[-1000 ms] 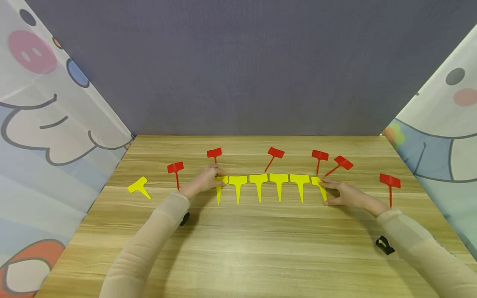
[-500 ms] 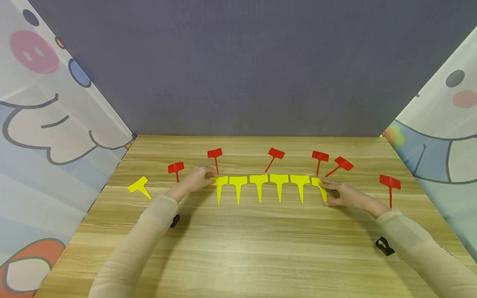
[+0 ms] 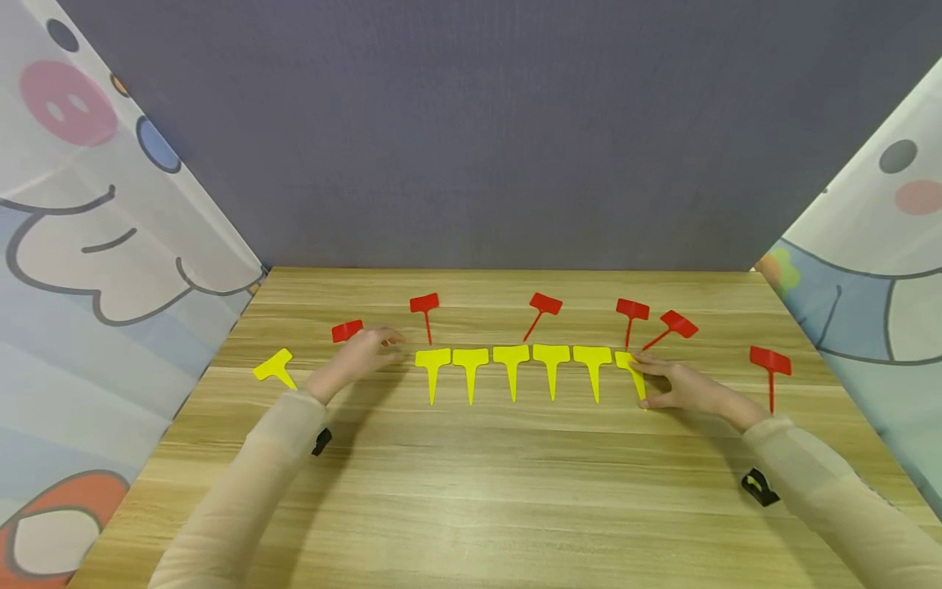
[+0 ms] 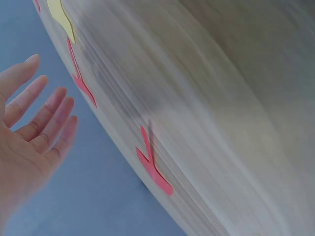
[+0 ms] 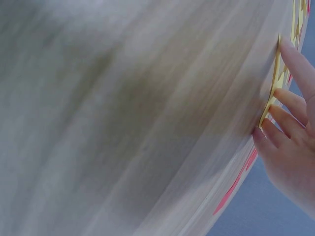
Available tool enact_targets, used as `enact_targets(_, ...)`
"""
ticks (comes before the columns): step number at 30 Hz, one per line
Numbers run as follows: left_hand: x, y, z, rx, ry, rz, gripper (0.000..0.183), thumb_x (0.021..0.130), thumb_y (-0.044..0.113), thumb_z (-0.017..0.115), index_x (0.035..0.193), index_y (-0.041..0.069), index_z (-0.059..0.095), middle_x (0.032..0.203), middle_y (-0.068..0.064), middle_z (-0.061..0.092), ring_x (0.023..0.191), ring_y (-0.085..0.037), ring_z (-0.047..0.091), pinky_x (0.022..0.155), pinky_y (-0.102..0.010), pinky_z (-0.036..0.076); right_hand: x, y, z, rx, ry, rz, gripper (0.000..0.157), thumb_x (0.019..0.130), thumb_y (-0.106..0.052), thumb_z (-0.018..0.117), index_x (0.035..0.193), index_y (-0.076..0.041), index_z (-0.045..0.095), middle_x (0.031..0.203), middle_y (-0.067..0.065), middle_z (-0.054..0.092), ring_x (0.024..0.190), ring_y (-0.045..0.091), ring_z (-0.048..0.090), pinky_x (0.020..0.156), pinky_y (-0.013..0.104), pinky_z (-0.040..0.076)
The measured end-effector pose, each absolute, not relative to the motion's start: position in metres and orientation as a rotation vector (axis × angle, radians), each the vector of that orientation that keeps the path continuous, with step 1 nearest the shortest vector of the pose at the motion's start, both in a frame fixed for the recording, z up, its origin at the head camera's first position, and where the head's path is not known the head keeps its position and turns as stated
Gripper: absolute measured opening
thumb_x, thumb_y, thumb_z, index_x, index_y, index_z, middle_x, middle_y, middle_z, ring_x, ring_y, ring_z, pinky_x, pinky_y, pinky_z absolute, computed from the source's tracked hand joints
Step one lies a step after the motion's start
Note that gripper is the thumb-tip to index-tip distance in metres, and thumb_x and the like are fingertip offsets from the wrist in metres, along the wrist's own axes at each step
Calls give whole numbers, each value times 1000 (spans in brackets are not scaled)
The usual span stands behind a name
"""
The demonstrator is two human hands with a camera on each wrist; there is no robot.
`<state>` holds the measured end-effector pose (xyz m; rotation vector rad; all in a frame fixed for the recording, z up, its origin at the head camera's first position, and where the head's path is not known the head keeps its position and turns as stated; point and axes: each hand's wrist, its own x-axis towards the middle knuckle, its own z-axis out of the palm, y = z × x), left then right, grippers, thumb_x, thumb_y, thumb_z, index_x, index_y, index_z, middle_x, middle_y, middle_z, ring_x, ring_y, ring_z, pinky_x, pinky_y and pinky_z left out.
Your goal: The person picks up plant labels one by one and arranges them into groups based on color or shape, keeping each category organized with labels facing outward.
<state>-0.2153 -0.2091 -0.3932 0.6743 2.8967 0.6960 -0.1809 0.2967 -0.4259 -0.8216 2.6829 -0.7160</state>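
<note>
Several yellow T-shaped plant labels (image 3: pixel 511 353) lie side by side across the table, stakes towards the person. My right hand (image 3: pixel 680 384) holds the label at the row's right end (image 3: pixel 625 360), fingers at its head and thumb near the stake tip. In the right wrist view, that yellow plant label (image 5: pixel 276 69) spans from thumb to fingers. My left hand (image 3: pixel 361 356) hovers left of the row, above the table and partly over a red plant label (image 3: pixel 346 330). The left wrist view shows the left hand (image 4: pixel 37 120) with fingers spread, holding nothing.
Red plant labels lie scattered behind the row, including one at back centre (image 3: pixel 545 303), and another at the far right (image 3: pixel 770 360). A single yellow label (image 3: pixel 276 365) lies tilted at the left. The grey wall (image 3: pixel 508 139) stands at the table's back edge.
My left hand has let go of the label at the row's left end and moved left, uncovering it and a red label's stake. My right hand has stayed in place.
</note>
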Motion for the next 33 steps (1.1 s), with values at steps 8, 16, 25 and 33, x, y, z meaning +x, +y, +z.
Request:
enact_targets(8, -212, -229, -392, 634, 2912, 744, 30, 82, 12, 62, 107, -3, 60, 104, -17, 57, 93, -32, 53, 78, -43, 46, -180, 297, -425, -818, 2683, -711, 70, 73, -24, 71, 126, 11, 41, 133, 33, 29, 117, 50, 29, 90, 58, 31)
enact_targets(16, -208, -245, -392, 586, 2929, 719, 33, 83, 15, 61, 110, -4, 57, 106, -18, 58, 95, -33, 52, 80, -46, 44, -180, 296, -425, -811, 2675, -713, 70, 73, -24, 71, 126, 11, 40, 133, 33, 28, 118, 51, 27, 91, 59, 29)
enact_targets(25, -203, -264, -391, 564, 2988, 701, 33, 81, 12, 64, 108, -6, 59, 104, -22, 58, 94, -37, 54, 78, -49, 45, -180, 296, -425, -805, 2678, -715, 71, 73, -25, 71, 126, 11, 40, 133, 32, 29, 118, 51, 27, 92, 60, 28)
enact_targets(33, -197, -282, -394, 467, 2985, 722, 33, 82, 11, 62, 108, -7, 57, 108, -23, 52, 97, -40, 51, 79, -50, 44, -179, 297, -425, -809, 2671, -719, 70, 73, -25, 70, 126, 11, 40, 133, 32, 28, 118, 51, 27, 92, 59, 28)
